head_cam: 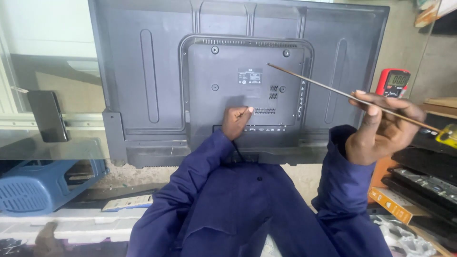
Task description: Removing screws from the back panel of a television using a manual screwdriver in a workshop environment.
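A large flat television (143, 71) lies with its dark grey back cover facing me. My left hand (236, 122) rests on the raised central panel (228, 66), just above the row of ports, with its fingers pinched together; anything small between them is hidden. My right hand (383, 127) is raised at the right, off the set, and grips a long screwdriver (328, 88). Its thin shaft slants up and left, and the tip hovers over the panel's upper right area. The yellow handle (448, 135) sticks out past my hand. Both arms are in blue sleeves.
A red multimeter (394, 82) stands behind the television's right edge. Stacked dark devices (423, 176) and an orange box (392, 204) sit at the right. A black phone (47, 116) lies on a glass surface at the left, above a blue plastic basket (43, 186).
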